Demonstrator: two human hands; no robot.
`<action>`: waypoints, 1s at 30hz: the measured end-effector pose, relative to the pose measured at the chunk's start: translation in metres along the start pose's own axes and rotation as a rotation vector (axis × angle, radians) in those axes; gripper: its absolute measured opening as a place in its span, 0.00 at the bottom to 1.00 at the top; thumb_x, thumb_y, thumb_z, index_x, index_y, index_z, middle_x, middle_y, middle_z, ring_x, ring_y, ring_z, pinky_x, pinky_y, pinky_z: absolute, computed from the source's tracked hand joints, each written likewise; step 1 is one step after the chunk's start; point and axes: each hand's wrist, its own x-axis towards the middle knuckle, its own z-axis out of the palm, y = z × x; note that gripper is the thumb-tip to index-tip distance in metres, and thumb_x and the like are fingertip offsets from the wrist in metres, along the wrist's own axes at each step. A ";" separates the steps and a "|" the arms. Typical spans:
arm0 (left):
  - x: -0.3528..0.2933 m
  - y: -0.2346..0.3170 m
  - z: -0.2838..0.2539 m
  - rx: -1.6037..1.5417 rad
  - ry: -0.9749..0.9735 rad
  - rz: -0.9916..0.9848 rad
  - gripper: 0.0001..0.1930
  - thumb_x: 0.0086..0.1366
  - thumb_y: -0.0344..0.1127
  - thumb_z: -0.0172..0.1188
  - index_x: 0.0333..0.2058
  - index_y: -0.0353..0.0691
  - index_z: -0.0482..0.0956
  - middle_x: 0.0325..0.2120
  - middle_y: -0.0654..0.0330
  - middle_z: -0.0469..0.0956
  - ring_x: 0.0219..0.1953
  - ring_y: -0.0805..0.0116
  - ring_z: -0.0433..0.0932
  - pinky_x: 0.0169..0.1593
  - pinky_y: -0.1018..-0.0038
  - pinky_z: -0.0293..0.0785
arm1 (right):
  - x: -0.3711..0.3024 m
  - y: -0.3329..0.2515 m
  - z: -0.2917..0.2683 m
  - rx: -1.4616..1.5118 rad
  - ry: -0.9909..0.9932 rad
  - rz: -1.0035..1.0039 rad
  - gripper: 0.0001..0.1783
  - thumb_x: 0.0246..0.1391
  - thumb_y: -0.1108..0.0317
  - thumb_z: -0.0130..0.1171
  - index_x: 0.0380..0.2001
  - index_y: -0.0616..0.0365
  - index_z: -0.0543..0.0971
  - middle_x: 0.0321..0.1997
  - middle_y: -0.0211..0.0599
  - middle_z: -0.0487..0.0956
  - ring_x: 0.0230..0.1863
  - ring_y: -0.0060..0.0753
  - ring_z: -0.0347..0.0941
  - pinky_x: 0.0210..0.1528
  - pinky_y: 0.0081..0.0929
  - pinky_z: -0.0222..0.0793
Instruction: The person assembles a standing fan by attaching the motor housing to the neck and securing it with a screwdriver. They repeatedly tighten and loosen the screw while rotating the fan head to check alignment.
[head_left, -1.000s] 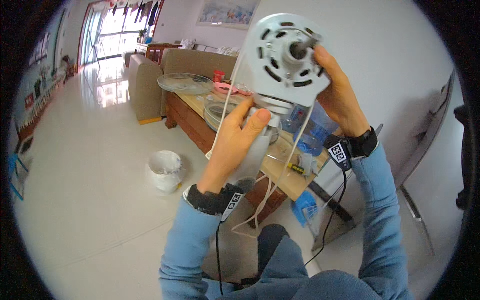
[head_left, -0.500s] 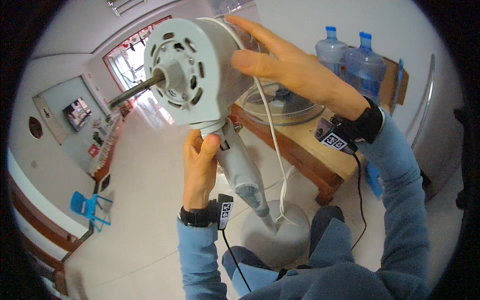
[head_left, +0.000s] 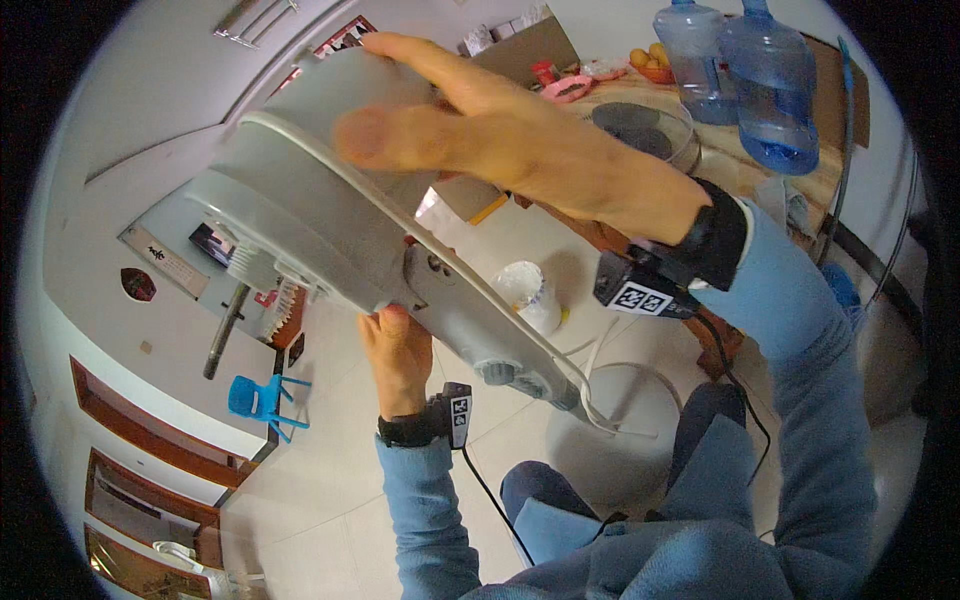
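A grey standing fan without blades or guard tilts before me. Its motor housing [head_left: 300, 170] is at the upper left, with the bare metal shaft [head_left: 227, 330] slanting downward. My left hand [head_left: 397, 360] is closed around the neck under the housing, its thumb on the near side and its fingers partly hidden behind. Across the rear of the housing lies my right hand [head_left: 540, 140], thumb and fingers gripping it, somewhat blurred. A white cord [head_left: 360, 190] runs over the housing and down along the control column [head_left: 480, 350] to the round base [head_left: 615, 430] between my knees.
At the right, a wooden table [head_left: 795, 190] bears two blue water bottles [head_left: 775, 90], a round fan guard [head_left: 685, 145] and a bowl of orange fruit [head_left: 652, 68]. A white bucket [head_left: 535, 300] stands on the floor beyond the column. Farther left is a blue chair [head_left: 262, 400].
The fan's housing has turned and tipped, so its shaft now points steeply down and its side faces me. Both hands have kept hold. The view has shifted, showing more of the table.
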 end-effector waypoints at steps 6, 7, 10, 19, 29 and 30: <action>-0.005 -0.006 -0.010 -0.002 0.053 0.027 0.34 0.63 0.55 0.53 0.59 0.37 0.59 0.52 0.50 0.69 0.51 0.52 0.72 0.56 0.56 0.68 | -0.001 0.001 0.013 0.000 -0.047 -0.065 0.45 0.44 0.40 0.60 0.53 0.69 0.64 0.48 0.57 0.71 0.51 0.50 0.68 0.50 0.34 0.68; -0.008 -0.004 -0.012 -0.010 0.021 0.025 0.34 0.63 0.53 0.55 0.60 0.36 0.59 0.53 0.50 0.68 0.53 0.53 0.71 0.57 0.57 0.67 | -0.006 0.004 -0.007 0.066 -0.201 -0.057 0.47 0.47 0.39 0.58 0.57 0.68 0.60 0.52 0.57 0.67 0.57 0.49 0.62 0.55 0.35 0.63; -0.004 -0.009 -0.018 -0.088 -0.107 0.049 0.33 0.64 0.49 0.54 0.61 0.36 0.57 0.56 0.49 0.64 0.56 0.54 0.67 0.60 0.58 0.63 | -0.012 0.001 -0.082 -0.483 -0.520 -0.475 0.45 0.55 0.41 0.53 0.62 0.65 0.55 0.60 0.55 0.62 0.66 0.46 0.53 0.63 0.36 0.57; -0.005 0.007 -0.012 0.005 0.086 -0.007 0.32 0.67 0.57 0.42 0.65 0.49 0.51 0.64 0.50 0.53 0.66 0.54 0.52 0.67 0.53 0.44 | -0.194 0.063 -0.262 -1.240 -0.443 0.623 0.22 0.56 0.56 0.55 0.46 0.62 0.74 0.42 0.48 0.76 0.41 0.43 0.73 0.44 0.35 0.69; 0.014 0.003 -0.013 -0.175 -0.217 -0.055 0.38 0.63 0.62 0.45 0.62 0.42 0.54 0.59 0.49 0.60 0.62 0.52 0.59 0.67 0.52 0.48 | -0.246 0.102 -0.318 -1.348 -0.597 0.816 0.20 0.49 0.66 0.57 0.47 0.62 0.73 0.49 0.50 0.73 0.49 0.47 0.71 0.51 0.38 0.67; 0.012 0.005 -0.013 -0.084 -0.106 -0.026 0.38 0.62 0.62 0.46 0.62 0.42 0.55 0.59 0.49 0.60 0.61 0.52 0.59 0.66 0.52 0.49 | -0.246 0.103 -0.318 -1.268 -0.528 0.957 0.17 0.49 0.70 0.56 0.44 0.62 0.74 0.47 0.49 0.74 0.48 0.47 0.71 0.51 0.38 0.67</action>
